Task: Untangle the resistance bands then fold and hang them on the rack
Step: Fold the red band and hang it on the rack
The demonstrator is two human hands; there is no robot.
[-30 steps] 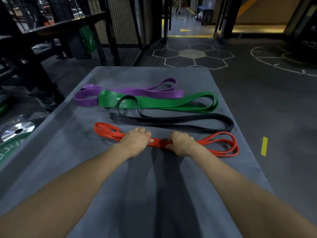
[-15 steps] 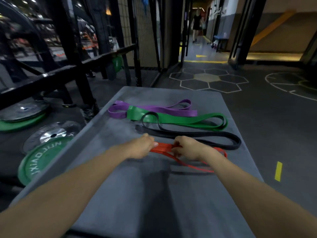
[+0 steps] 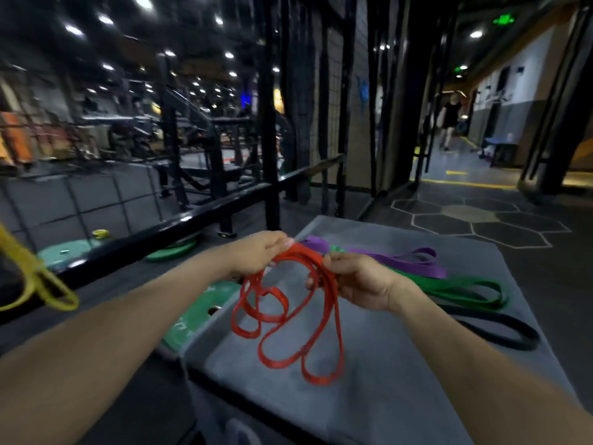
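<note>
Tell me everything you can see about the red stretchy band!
The red resistance band is a thin, flat loop that looks like rubber. It is folded into several hanging loops, lifted off the grey padded platform. The left hand grips its top bunch, and the right hand pinches the strands beside it. The loops dangle below both hands, over the platform's left part.

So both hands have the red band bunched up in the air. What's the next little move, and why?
Probably carry it left toward the black rack bar. The left hand and right hand both grip the red band at its top, its folded loops hanging above the grey platform, so it looks ready to hang. A yellow band already hangs at the left.
</note>
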